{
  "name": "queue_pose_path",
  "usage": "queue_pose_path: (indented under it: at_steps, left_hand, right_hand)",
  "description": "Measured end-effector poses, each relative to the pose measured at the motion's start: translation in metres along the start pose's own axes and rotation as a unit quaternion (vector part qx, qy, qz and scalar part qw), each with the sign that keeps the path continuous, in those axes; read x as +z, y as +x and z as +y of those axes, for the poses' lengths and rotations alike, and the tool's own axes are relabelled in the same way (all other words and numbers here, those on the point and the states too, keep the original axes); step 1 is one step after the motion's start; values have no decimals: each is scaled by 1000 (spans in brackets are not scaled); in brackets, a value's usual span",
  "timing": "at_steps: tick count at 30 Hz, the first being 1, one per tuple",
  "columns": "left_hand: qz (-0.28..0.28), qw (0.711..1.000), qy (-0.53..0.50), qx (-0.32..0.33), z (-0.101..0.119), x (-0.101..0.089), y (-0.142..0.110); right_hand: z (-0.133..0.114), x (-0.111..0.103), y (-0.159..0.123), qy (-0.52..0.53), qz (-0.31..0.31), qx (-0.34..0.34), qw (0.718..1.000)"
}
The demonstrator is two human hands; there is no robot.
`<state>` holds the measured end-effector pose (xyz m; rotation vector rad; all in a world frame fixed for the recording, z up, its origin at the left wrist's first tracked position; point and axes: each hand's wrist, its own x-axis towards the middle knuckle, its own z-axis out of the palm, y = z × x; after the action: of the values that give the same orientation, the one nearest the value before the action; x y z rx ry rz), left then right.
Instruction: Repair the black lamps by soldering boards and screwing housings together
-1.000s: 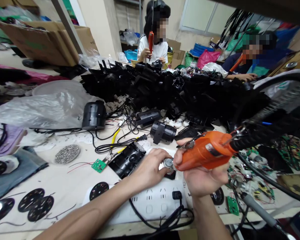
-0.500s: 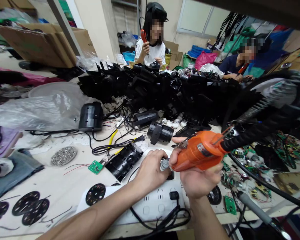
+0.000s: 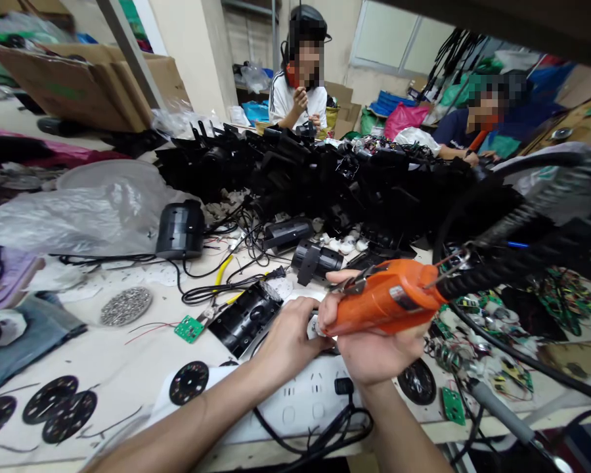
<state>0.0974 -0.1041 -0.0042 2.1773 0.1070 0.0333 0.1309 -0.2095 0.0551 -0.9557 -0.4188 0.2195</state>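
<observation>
My right hand grips an orange electric screwdriver with a thick black coiled cable running off to the right. Its nose points left at a small silver motor part, mostly hidden, which my left hand pinches just above a white power strip. A black plastic housing lies open just left of my left hand, with a small green circuit board beside it.
A long heap of black plastic housings crosses the table's middle. Black dial discs and a tray of screws lie at left, clear plastic bags behind. Circuit boards and wires crowd the right. Two people work across the table.
Both hands and the screwdriver have shifted slightly left and down; the screwdriver's nose now covers more of the motor part. The person opposite has lowered an orange tool.
</observation>
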Motion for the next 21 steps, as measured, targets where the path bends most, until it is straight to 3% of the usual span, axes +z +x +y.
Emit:
queue_pose_path:
  at_steps: [8, 21]
  left_hand:
    - [-2, 1000, -15, -13, 1, 0, 3]
    - [-3, 999, -37, -12, -3, 2, 4]
  right_hand:
    - [0, 0, 5, 14, -32, -11, 999]
    - [0, 8, 9, -65, -39, -39, 996]
